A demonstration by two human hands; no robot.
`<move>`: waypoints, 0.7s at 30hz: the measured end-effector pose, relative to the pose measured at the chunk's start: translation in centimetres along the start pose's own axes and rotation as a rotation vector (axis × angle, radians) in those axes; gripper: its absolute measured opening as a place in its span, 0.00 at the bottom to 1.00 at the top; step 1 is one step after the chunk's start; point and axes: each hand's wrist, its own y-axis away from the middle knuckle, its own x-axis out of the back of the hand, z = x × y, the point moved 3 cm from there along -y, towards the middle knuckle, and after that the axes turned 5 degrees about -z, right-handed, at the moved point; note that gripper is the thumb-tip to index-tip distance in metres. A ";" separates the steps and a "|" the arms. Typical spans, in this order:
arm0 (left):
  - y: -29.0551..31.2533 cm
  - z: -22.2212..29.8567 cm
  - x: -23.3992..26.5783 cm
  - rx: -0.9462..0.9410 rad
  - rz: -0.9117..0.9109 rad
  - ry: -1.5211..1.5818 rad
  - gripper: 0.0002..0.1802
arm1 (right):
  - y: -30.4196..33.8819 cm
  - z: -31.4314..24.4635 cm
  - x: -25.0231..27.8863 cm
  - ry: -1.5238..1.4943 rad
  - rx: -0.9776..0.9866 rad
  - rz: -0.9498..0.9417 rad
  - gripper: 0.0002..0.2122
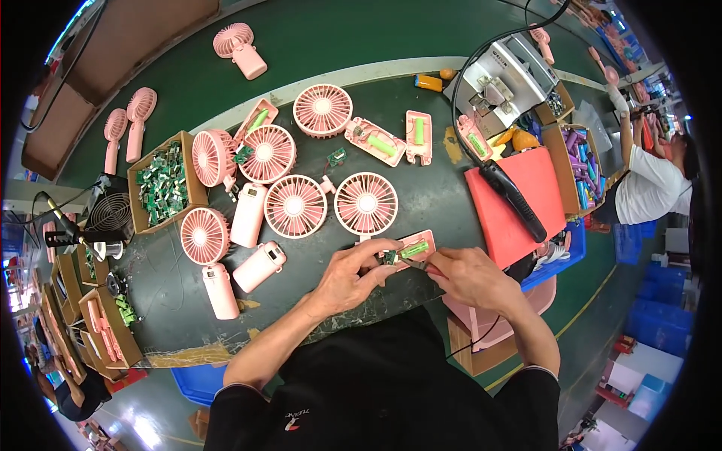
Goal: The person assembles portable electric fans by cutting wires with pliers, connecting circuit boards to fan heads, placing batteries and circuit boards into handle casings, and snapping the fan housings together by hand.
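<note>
- Left hand (350,278): its fingers grip an open pink shell (426,240) from the left, likely to steady it, with a small circuit board (389,258) at the fingertips
- Right hand (470,276): its fingers are bunched at the shell's near right edge; whether they pinch the shell or something thin, I cannot tell
- The held shell is left of the red mat's (553,207) near end, by the worktop's (444,192) near edge, probably for a close view of its green battery (415,249)
- One black tool (515,199) lies on the red mat, perhaps for easy reach
- Two boxes seem kept aside to free the middle: a board box (197,171) well left of the mat, a battery box (558,161) just right
- Counted left of the mat: six fan heads (366,204), three closed handles (248,214), three open shells (419,137); a fourth (474,139) lies just beyond it
</note>
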 end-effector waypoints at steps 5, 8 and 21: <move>0.0 0.0 -0.1 -0.025 0.000 0.032 0.20 | -0.2 -0.2 -0.1 -0.002 -0.020 -0.029 0.12; 0.0 0.0 -0.2 -0.036 -0.012 0.031 0.19 | -0.5 -0.1 -0.1 -0.049 0.007 -0.032 0.12; -0.1 0.1 -0.3 -0.075 -0.028 0.123 0.19 | -0.7 0.3 -0.2 -0.200 -0.063 -0.193 0.12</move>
